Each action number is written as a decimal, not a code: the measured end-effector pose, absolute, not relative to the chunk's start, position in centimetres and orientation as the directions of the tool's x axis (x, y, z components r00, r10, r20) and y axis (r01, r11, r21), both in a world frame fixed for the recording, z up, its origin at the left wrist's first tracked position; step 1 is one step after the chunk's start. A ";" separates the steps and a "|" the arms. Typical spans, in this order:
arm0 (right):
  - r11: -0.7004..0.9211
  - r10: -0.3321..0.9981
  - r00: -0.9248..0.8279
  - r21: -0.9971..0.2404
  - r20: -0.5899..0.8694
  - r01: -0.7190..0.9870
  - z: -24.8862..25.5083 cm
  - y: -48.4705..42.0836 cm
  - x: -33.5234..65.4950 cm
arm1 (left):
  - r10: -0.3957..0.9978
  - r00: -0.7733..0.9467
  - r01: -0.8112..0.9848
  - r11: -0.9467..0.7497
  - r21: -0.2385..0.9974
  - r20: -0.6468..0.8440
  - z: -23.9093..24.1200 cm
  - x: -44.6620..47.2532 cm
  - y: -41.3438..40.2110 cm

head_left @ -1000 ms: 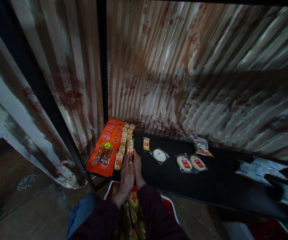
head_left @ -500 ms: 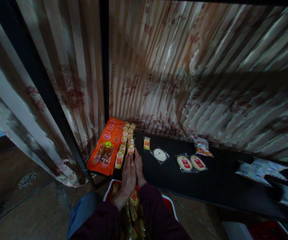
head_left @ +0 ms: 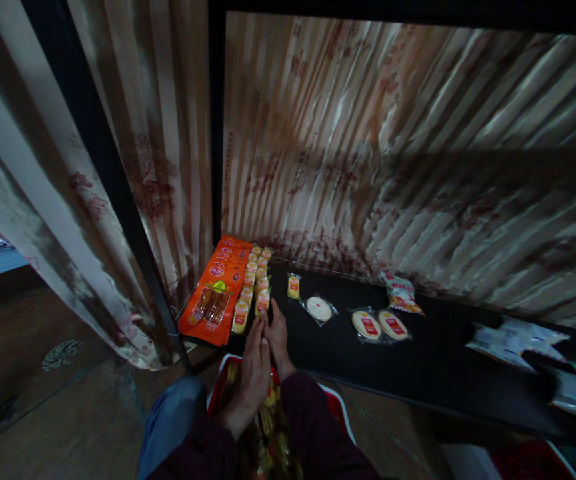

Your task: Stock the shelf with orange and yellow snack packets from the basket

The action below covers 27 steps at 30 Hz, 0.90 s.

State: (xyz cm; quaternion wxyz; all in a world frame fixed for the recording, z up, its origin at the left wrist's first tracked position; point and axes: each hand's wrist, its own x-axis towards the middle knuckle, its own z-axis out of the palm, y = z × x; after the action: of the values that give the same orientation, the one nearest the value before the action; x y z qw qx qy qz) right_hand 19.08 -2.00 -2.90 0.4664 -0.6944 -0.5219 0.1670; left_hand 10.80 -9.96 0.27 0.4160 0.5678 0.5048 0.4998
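Observation:
My left hand (head_left: 255,370) reaches forward over the basket with its fingers stretched out. Its fingertips lie at the near end of a small yellow wrapped cake (head_left: 263,301), the front one of the right-hand row. Close against it is my right hand (head_left: 278,337), fingers extended, one fingertip beside that cake's right edge. Neither hand appears to grip anything. The neighbouring row ends in another wrapped cake (head_left: 241,316). Orange snack bags (head_left: 211,303) overlap in a line to the left. Beneath my forearms, a red basket with a white rim (head_left: 338,400) holds many similar packets.
On the black shelf (head_left: 318,357) lie a single yellow packet (head_left: 293,287), a round white wrapped cake (head_left: 319,309), two round red-labelled ones (head_left: 381,325), a puffed bag (head_left: 401,293) and pale bags (head_left: 501,343). A dark post (head_left: 103,160) stands left; a curtain (head_left: 308,147) hangs behind.
Both hands have drawn back slightly toward me, so more of the right row's front cake shows. The view has shifted a little.

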 end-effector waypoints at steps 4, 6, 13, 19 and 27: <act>-0.024 0.863 0.422 -0.813 0.276 0.582 -3.2 -3.4 18.9 | 0.993 -0.007 0.164 -0.111 0.980 0.114 0.0 10.6 -10.8; -0.025 0.866 0.419 -0.812 0.274 0.583 -3.2 -4.4 18.8 | 0.994 0.002 0.175 -0.104 0.979 0.105 0.0 10.4 -11.5; -0.063 0.886 0.409 -0.819 0.217 0.571 -2.4 -8.0 18.0 | 0.995 0.071 0.249 -0.090 0.964 0.075 -0.4 9.4 -13.9; -0.019 0.919 0.336 -0.826 0.208 0.563 -1.8 -10.4 18.0 | 0.995 0.091 0.285 -0.060 0.957 0.035 -0.2 8.9 -14.7; 0.112 0.914 0.301 -0.882 0.272 0.458 -3.2 -15.1 17.9 | 0.984 0.175 0.318 -0.077 0.945 0.021 -1.5 8.1 -16.6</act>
State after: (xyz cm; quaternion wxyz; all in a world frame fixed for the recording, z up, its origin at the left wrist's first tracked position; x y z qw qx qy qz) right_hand 17.94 -15.06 -3.23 0.5068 -0.6273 -0.5467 0.2253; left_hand 8.15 -16.60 -1.48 0.4393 0.6281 0.5183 0.3794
